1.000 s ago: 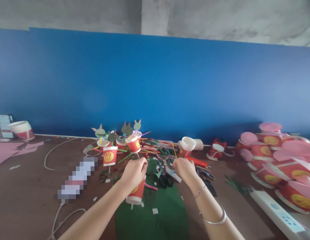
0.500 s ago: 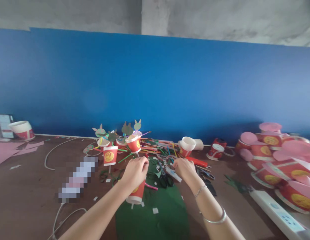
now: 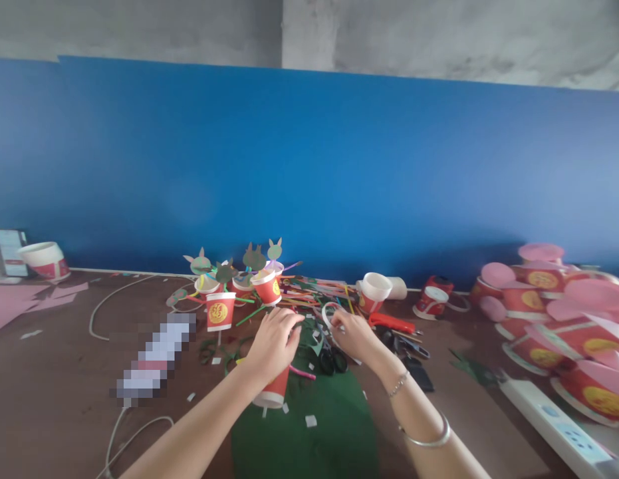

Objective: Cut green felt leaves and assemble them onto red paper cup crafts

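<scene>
The left hand [image 3: 273, 342] is closed over the top of a red paper cup [image 3: 274, 389], which stands upside down on a green sheet [image 3: 319, 432] spread on the table [image 3: 64, 372]. Just right of the cup, the right hand [image 3: 353, 332] pinches a white ring [image 3: 328, 315] between its fingertips — it looks like a roll of tape, though I cannot tell for sure. Black scissors [image 3: 332, 360] lie on the sheet between the two hands. Beyond the cup stands a cluster of red cups [image 3: 220, 310] with paper rabbit heads [image 3: 254, 257] on sticks, beside a heap of coloured straws [image 3: 309, 291]. Far right of the cup — a pile of pink-lidded cups [image 3: 553, 299] and a white power strip [image 3: 553, 419].
</scene>
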A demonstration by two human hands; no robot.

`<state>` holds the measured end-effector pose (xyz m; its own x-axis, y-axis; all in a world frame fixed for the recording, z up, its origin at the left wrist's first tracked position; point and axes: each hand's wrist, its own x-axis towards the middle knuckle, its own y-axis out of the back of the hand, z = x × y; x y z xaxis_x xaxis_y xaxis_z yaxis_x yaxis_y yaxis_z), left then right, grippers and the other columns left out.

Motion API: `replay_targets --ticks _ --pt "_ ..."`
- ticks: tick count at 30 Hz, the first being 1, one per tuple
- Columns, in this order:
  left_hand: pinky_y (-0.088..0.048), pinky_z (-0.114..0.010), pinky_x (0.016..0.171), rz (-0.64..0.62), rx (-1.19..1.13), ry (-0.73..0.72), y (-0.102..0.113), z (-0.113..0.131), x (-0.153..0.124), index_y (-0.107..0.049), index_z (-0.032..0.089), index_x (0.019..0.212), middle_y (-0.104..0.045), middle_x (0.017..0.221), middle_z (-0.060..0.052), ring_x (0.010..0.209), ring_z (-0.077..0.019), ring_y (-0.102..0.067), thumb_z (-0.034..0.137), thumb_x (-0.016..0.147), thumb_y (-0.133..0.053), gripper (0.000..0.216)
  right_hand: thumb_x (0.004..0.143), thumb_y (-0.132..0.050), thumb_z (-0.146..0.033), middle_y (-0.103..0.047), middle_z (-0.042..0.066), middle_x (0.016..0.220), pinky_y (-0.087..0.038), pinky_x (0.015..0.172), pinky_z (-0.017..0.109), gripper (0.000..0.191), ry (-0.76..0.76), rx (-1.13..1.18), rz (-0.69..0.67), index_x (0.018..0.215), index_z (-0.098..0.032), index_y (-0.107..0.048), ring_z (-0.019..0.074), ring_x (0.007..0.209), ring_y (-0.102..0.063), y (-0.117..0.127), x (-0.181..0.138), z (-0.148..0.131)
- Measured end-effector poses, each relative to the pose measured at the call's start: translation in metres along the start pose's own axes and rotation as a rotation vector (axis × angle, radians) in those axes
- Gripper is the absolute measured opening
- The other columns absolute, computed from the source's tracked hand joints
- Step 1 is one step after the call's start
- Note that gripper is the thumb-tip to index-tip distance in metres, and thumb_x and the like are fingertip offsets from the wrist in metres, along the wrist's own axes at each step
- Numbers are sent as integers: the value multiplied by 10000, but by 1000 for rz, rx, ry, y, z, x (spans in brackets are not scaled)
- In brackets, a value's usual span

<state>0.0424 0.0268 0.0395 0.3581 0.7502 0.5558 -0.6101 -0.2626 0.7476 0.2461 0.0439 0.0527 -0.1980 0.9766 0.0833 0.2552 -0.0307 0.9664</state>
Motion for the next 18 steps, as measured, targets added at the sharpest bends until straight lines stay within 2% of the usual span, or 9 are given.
replay_targets --ticks 3,6,10,18 --pt "-412 -432 946 8 -46 -48 -2 1 -2 -492 213 1212 -575 1157 -85 1080 -237 -515 148 850 -447 371 847 -425 -181 -651 11 710 -371 586 221 110 180 282 4 845 -191 -534 142 647 -593 2 -7 -15" --pt "-406 -446 966 -22 -89 -61 -3 2 -3 -437 225 1286 -543 1213 -95 1119 -241 -496 165 858 -438 432 854 -437 -193 -621 -4 656 -379 562 225 70 275 497 13 806 -199 -488 141 594 -572 2 -12 -26" --pt "-434 -432 945 -40 -123 -52 -3 5 -3 -506 210 1234 -562 1211 -98 1121 -247 -509 185 862 -448 376 864 -424 -191 -581 -14 640 -377 561 230 107 290 546 50 764 -211 -454 139 589 -553 1 -13 -31" --pt "-452 -396 941 15 -212 6 -2 5 0 -627 208 1060 -641 1132 -78 1070 -222 -573 160 843 -492 260 862 -419 -190 -537 -30 636 -341 551 225 123 296 559 46 740 -210 -416 123 579 -512 0 -13 -29"
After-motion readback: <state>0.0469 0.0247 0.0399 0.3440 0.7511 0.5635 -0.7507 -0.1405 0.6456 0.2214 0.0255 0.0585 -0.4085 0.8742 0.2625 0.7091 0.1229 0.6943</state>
